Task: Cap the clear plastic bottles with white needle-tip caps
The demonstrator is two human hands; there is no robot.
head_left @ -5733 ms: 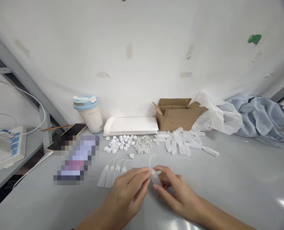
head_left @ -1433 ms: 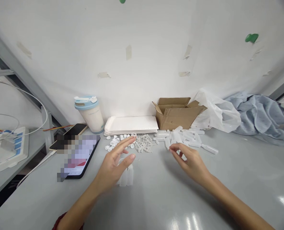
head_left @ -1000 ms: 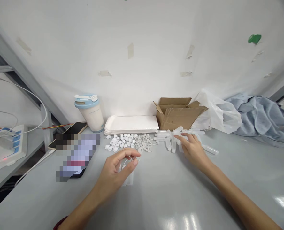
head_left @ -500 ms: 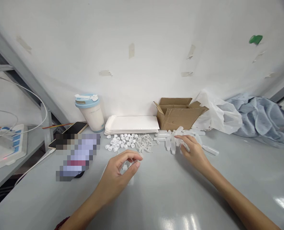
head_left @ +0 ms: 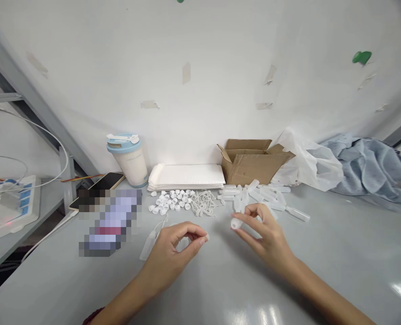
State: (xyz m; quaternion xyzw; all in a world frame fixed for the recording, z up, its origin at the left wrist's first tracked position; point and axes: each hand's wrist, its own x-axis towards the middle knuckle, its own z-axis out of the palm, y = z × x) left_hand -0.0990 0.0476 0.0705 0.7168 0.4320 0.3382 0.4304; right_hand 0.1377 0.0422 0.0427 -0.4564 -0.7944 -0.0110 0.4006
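My right hand (head_left: 266, 232) pinches a small clear bottle (head_left: 236, 223), its white round mouth facing my left hand. My left hand (head_left: 176, 250) has thumb and forefinger pressed together on a small whitish piece at their tips, too small to name. Below and beside my left hand lies a clear bottle with a cord (head_left: 148, 245), partly hidden. White caps (head_left: 171, 201) and a tangle of pale cords (head_left: 205, 203) lie further back. Several clear bottles (head_left: 268, 194) are piled to their right.
Along the wall stand a cup with a blue lid (head_left: 131, 162), a stack of white packets (head_left: 190, 176) and an open cardboard box (head_left: 256, 167). A plastic bag (head_left: 317, 162) and blue cloth (head_left: 372, 171) are at right. Two phones, one black-screened (head_left: 107, 181), lie at left.
My right hand has come back from the bottle pile toward my left hand, with a bottle now in its fingers. The fingertips of my left hand have moved slightly right.
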